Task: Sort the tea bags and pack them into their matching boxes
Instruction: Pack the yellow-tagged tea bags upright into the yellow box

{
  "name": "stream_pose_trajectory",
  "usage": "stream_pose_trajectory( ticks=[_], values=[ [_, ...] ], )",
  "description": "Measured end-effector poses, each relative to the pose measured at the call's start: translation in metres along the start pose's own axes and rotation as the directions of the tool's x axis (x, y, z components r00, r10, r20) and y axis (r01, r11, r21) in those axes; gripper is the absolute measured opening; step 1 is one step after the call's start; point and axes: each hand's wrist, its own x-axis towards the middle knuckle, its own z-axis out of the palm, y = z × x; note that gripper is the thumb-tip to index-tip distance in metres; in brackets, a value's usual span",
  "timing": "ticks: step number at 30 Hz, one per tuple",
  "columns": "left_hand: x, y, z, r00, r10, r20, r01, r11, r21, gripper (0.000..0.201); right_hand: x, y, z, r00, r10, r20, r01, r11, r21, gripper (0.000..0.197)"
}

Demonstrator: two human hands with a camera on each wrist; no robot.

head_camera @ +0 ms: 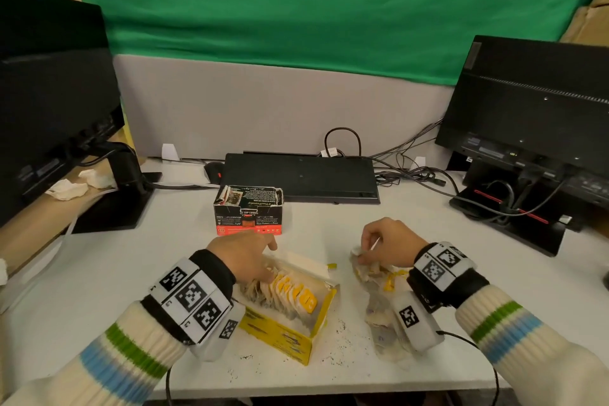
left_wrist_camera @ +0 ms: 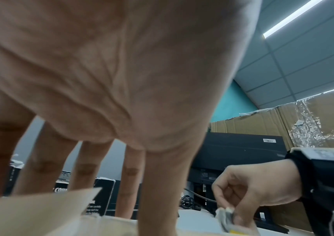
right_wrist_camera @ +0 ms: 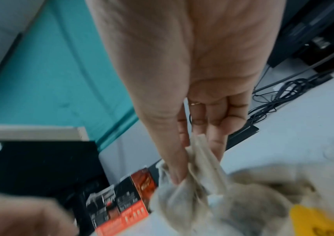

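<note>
An open yellow box [head_camera: 286, 336] lies near the table's front, with a row of yellow-tagged tea bags [head_camera: 290, 293] standing inside. My left hand [head_camera: 245, 257] reaches into its far end, fingers straight and spread [left_wrist_camera: 85, 169], touching the bags. A black and red box [head_camera: 249, 215] stands open behind it [right_wrist_camera: 121, 206]. To the right lies a loose pile of tea bags [head_camera: 384, 300]. My right hand [head_camera: 379, 245] pinches a tea bag [right_wrist_camera: 194, 162] at the pile's far end, thumb against fingers.
A black keyboard [head_camera: 301, 176] lies behind the boxes. Monitors stand at the left [head_camera: 56, 102] and right [head_camera: 534, 109], with tangled cables [head_camera: 415, 171] between. Tea crumbs [head_camera: 342, 330] speckle the white table [head_camera: 99, 273]. Crumpled tissues [head_camera: 69, 189] lie at far left.
</note>
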Motion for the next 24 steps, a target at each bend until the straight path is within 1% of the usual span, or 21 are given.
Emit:
stream_pose_trajectory(
  ticks=[2, 4, 7, 10, 13, 15, 19, 24],
  values=[
    [0.000, -0.003, -0.001, 1.000, -0.002, 0.013, 0.002, 1.000, -0.007, 0.043, -0.003, 0.007, -0.006, 0.997, -0.002, -0.074, 0.013, 0.990, 0.142, 0.018],
    [0.001, -0.005, -0.002, 1.000, -0.010, 0.013, 0.010, 1.000, -0.023, 0.038, -0.008, 0.010, -0.009, 0.994, 0.020, -0.110, 0.019, 0.940, 0.340, 0.017],
    [0.001, -0.007, -0.001, 1.000, -0.022, 0.000, 0.022, 0.999, -0.043, 0.034, -0.021, 0.010, -0.012, 0.995, 0.045, -0.084, 0.015, 0.799, 0.601, 0.018],
    [0.002, -0.011, 0.000, 0.999, -0.036, 0.014, 0.037, 0.997, -0.067, 0.030, -0.035, 0.006, -0.010, 0.999, 0.021, -0.043, 0.019, 0.651, 0.759, 0.026],
    [0.003, -0.013, 0.001, 0.998, -0.059, -0.003, 0.058, 0.995, -0.081, 0.027, -0.047, 0.002, -0.010, 1.000, -0.002, -0.012, 0.011, 0.538, 0.843, 0.036],
    [0.003, -0.011, 0.002, 0.998, -0.063, -0.026, 0.061, 0.995, -0.081, 0.029, -0.053, 0.000, -0.010, 0.999, -0.035, 0.001, 0.017, 0.497, 0.868, 0.039],
    [0.004, -0.008, 0.004, 0.998, -0.058, -0.040, 0.054, 0.994, -0.095, 0.039, -0.059, -0.005, -0.007, 0.995, -0.063, -0.075, 0.096, 0.502, 0.859, 0.031],
    [0.006, -0.009, 0.006, 0.996, -0.059, -0.063, 0.052, 0.993, -0.108, 0.041, -0.061, -0.016, 0.000, 0.987, -0.067, -0.144, 0.159, 0.458, 0.875, 0.029]
  ],
)
